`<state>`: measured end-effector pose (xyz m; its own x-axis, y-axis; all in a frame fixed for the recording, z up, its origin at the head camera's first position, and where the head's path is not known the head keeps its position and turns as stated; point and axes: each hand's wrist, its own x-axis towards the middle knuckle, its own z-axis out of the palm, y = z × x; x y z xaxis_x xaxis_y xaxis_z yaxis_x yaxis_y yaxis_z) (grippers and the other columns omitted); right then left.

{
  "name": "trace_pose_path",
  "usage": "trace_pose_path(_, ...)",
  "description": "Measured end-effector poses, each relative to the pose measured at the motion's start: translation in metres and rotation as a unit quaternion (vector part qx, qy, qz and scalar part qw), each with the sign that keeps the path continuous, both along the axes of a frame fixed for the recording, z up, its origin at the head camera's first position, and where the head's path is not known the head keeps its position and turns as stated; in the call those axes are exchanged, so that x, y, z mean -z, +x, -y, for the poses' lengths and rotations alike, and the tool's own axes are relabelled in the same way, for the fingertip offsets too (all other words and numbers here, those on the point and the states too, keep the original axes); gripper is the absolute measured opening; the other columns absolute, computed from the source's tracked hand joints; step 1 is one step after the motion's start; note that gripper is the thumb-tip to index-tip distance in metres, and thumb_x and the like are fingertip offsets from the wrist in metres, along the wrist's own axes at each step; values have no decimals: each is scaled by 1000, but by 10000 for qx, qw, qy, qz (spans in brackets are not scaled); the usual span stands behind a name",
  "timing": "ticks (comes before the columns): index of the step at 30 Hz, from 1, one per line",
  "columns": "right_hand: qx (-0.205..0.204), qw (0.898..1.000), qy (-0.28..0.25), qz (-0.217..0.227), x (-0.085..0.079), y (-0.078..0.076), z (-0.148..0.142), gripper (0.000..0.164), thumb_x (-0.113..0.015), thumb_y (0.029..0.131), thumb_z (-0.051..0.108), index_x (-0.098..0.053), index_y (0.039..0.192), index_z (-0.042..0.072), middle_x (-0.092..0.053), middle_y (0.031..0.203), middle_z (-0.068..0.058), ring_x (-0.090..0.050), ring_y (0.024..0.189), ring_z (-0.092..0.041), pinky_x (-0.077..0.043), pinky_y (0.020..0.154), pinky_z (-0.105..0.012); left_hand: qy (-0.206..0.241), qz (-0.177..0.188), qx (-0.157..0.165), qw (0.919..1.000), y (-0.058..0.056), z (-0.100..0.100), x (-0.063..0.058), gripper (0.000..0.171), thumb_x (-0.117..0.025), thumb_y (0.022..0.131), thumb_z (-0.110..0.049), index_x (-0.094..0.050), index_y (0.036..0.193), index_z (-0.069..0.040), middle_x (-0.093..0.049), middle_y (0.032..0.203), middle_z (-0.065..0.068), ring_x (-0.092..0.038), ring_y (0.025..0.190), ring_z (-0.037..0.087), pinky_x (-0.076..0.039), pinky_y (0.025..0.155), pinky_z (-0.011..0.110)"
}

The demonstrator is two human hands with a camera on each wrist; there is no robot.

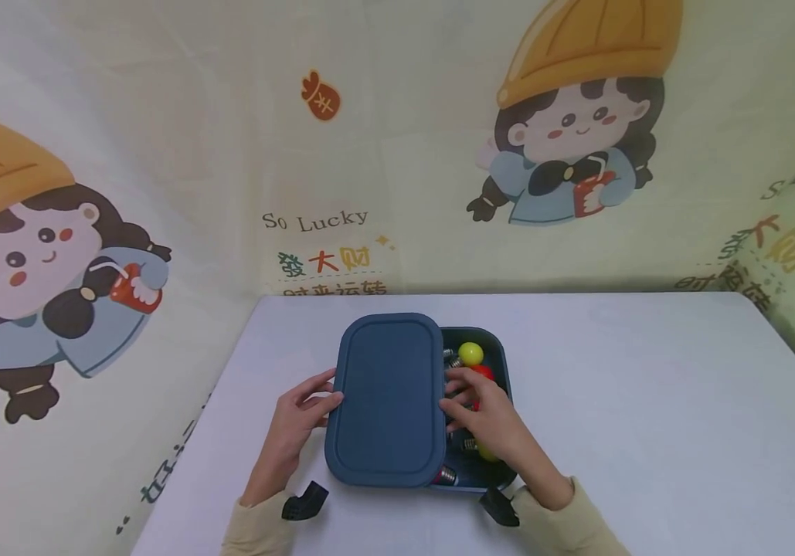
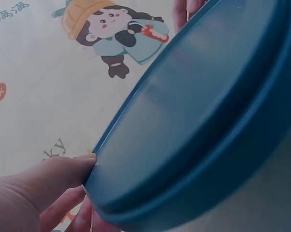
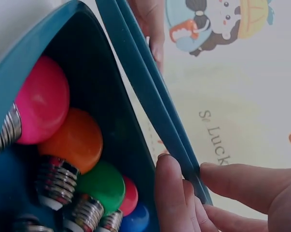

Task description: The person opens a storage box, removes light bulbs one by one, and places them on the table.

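Observation:
A dark blue rectangular lid (image 1: 390, 401) with rounded corners is held between the two hands, over the left part of a matching blue box (image 1: 470, 471). My left hand (image 1: 298, 409) pinches the lid's left edge, thumb on top and fingers beneath. At the opposite edge my right hand (image 1: 490, 417) pinches the lid the same way, above the box. Coloured light bulbs with metal screw bases lie inside: a yellow bulb (image 1: 470, 354), a pink bulb (image 3: 44, 101), an orange bulb (image 3: 77, 140), a green bulb (image 3: 104, 188) and others. The lid hides the box's left part.
Box and hands are at the front middle of a white table (image 1: 647, 417). A cream cloth (image 1: 425, 154) printed with cartoon figures and lettering hangs behind and along the sides. Dark straps (image 1: 305, 502) sit at both wrists, over beige sleeves (image 1: 258, 529).

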<state>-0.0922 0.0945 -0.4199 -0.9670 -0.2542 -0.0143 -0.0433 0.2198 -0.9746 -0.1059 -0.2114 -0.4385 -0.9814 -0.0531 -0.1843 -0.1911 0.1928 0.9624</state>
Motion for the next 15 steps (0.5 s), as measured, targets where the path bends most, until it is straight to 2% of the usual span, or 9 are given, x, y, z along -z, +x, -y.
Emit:
trace_pose_path(4, 32, 10000, 41, 52, 1, 1, 7, 45, -68, 92, 3, -53, 133, -5, -60, 108, -15, -68, 85, -20, -60, 66, -32, -89, 36, -77, 9999, 3, 5, 1, 49, -77, 88, -25, -62, 134, -14, -62, 113, 10, -66, 84, 13, -56, 73, 27)
trace_pose_path(15, -76, 9998, -27, -178, 2, 5, 19, 49, -69, 92, 5, -52, 137, -3, -61, 110, -15, -68, 87, -22, -60, 66, -31, -323, 126, -237, 9991, 8, 16, 8, 50, -76, 88, -31, -62, 135, -17, -60, 117, 9, -67, 90, 13, -56, 79, 28)
